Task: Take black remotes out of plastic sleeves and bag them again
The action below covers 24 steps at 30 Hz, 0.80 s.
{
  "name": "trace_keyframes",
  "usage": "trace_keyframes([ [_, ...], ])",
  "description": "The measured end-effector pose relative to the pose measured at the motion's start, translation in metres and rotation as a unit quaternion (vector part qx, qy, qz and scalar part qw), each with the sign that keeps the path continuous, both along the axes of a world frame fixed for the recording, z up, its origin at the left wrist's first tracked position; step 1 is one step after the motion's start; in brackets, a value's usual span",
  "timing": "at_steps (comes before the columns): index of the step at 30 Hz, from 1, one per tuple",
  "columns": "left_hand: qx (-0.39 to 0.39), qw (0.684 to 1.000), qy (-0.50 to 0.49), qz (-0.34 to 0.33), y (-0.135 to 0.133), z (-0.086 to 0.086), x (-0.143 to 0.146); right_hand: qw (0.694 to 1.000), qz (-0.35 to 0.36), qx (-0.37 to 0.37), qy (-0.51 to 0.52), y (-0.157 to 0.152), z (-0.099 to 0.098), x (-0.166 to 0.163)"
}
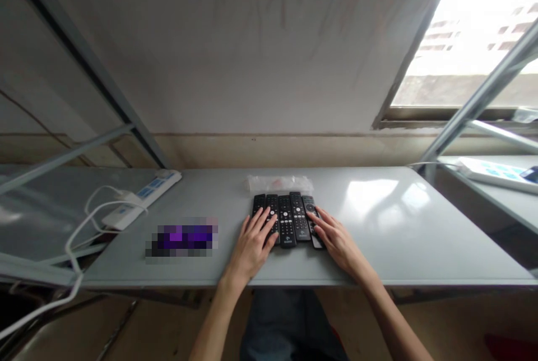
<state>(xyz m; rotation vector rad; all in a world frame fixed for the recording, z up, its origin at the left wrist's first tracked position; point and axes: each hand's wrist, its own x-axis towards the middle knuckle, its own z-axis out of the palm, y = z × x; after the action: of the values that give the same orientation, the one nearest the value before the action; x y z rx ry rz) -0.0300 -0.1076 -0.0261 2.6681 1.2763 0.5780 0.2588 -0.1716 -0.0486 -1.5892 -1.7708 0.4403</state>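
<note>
Several black remote controls [287,226] lie side by side in an uneven row near the front middle of the grey table [378,237]. My left hand [253,237] rests flat over the two leftmost remotes, fingers stretched out and partly covering their buttons. On the other end of the row, my right hand [334,237] touches the rightmost remote [310,204], its fingers extended across it. Between the hands, the middle remotes show their round white buttons and a pale logo low down. Just behind the row lies a clear plastic bag [279,184].
A white power strip [145,198] with a white cable [75,249] runs along the left edge. A pixelated dark purple object [182,237] lies left of my hand. Another power strip [496,173] sits on the right-hand table. Metal frame bars [483,95] rise at both sides.
</note>
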Motion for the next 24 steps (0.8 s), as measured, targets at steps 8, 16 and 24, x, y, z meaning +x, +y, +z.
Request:
trace_keyframes([
  [8,-0.019,0.998,-0.051,-0.006,0.001,-0.001,0.000,1.000,0.000,-0.018,-0.004,-0.001,0.004,0.003],
  [16,-0.016,0.998,-0.057,-0.012,0.000,0.001,0.001,0.999,0.001,-0.039,0.034,-0.004,0.010,0.003],
  [24,0.031,0.993,-0.103,-0.038,0.046,0.055,-0.006,0.999,0.003,-0.032,0.008,0.039,0.058,0.029],
])
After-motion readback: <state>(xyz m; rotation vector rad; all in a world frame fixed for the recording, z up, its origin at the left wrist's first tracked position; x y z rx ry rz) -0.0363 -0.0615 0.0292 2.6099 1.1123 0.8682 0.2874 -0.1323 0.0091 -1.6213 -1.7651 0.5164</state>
